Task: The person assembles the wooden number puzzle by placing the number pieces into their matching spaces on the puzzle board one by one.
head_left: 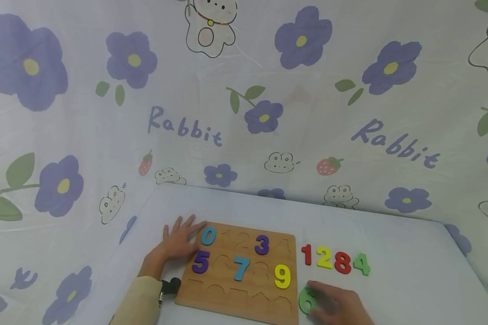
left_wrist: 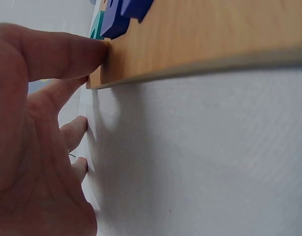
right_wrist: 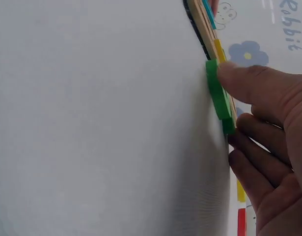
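My left hand (head_left: 178, 243) has its fingers spread at the upper left corner of a wooden number puzzle board (head_left: 236, 252). In the left wrist view, the thumb (left_wrist: 67, 54) touches the board by the purple number 5 (left_wrist: 115, 19), and the other fingers reach past the corner onto the table. At the board's lower right, my right hand (head_left: 341, 304) pinches a green number 6 (head_left: 306, 301) between thumb and fingers. The right wrist view shows the green piece (right_wrist: 218, 91) edge-on, close to the tabletop; part of it hides behind the thumb.
On the board lie a blue 0 (head_left: 208, 236), purple 3 (head_left: 262, 245), blue 7 (head_left: 241, 269) and yellow 9 (head_left: 282, 276). Right of it stand in a row a red 1 (head_left: 307, 255), yellow 2 (head_left: 324, 257), red 8 (head_left: 343, 263) and green 4 (head_left: 362, 264). A patterned curtain (head_left: 244, 153) backs the white table.
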A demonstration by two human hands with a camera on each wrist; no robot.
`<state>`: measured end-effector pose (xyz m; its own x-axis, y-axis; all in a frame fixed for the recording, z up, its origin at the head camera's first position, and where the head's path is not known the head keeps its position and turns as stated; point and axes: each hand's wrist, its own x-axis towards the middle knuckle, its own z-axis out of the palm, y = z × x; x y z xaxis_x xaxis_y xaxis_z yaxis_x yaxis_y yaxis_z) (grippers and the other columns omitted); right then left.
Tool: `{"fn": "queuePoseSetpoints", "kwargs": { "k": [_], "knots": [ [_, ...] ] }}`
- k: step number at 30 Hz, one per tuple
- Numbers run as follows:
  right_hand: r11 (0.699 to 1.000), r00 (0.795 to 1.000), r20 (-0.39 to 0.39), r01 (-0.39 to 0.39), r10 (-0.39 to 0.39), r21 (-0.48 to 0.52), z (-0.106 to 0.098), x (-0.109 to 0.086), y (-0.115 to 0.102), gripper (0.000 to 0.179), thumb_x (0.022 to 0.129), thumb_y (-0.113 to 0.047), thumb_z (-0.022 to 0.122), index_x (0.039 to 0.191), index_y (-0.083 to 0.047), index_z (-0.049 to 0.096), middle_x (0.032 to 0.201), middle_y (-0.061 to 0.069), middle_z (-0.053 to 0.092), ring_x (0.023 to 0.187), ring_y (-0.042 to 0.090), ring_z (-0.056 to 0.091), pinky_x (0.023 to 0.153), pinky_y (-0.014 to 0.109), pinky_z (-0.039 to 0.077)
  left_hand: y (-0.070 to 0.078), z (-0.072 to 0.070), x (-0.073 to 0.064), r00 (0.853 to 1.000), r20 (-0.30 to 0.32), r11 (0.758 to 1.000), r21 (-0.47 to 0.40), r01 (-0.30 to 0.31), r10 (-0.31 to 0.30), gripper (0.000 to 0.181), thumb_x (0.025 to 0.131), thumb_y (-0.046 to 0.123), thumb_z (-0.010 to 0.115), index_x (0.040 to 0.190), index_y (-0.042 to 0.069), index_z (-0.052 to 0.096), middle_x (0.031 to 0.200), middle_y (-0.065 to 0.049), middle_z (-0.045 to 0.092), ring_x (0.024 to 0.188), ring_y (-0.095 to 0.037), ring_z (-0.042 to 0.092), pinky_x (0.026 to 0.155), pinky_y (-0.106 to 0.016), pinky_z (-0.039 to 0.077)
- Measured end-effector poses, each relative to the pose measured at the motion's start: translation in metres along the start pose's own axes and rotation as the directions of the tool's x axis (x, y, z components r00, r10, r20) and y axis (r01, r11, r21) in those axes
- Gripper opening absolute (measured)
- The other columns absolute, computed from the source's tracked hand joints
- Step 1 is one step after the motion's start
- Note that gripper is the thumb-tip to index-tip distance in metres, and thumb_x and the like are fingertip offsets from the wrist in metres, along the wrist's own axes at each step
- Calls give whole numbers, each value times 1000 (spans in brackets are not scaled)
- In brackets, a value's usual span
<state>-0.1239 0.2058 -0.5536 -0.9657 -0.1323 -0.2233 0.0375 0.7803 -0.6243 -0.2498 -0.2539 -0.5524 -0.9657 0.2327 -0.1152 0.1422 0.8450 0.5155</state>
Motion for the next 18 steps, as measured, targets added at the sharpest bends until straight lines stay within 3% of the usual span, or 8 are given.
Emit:
{"fn": "queuePoseSetpoints", "kwargs": {
  "k": [13, 18],
  "knots": [
    [997, 998, -14, 67, -67, -48, 3, -2, 1, 58, 82, -25, 96, 136, -21, 78, 128, -8, 80, 121, 22, 74, 107, 57, 61, -2, 2, 1, 1000, -7, 1000, -3, 7, -7, 72, 94, 22, 70, 164, 23, 53, 180, -23, 26, 167, -59, 5, 124, -87, -5],
    [996, 997, -40, 65, -67, -61, -3, -3, -1, 59, 81, -25, 97, 137, -23, 78, 127, -11, 80, 119, 18, 73, 106, 55, 62, -2, 2, 2, 1000, -6, 1000, -1, 2, -2, 72, 94, 22, 70, 164, 24, 53, 180, -22, 26, 166, -59, 6, 124, -87, -4]
  ]
}}
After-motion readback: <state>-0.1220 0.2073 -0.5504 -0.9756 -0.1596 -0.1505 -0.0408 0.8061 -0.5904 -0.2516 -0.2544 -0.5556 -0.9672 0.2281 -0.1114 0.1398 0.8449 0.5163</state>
